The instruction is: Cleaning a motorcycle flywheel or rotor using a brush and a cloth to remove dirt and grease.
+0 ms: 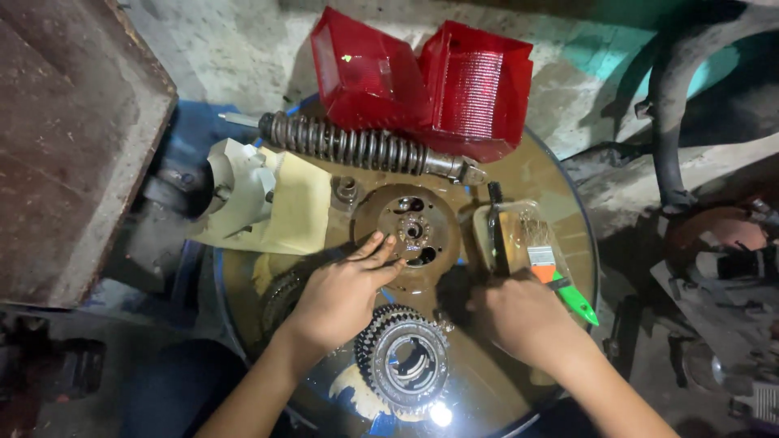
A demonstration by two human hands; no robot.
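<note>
Two hands work on metal parts on a round bench.

The left hand [345,292] lies flat with its fingers spread on a round brown plate [414,231] in the middle of the bench [560,211]. The right hand [519,316], at 4 o'clock from the plate, is closed around a black tool [497,235]. A gear [403,361] sits at 6 o'clock, a spring [357,148] at 12, and a green brush [564,284] at 3.
</note>
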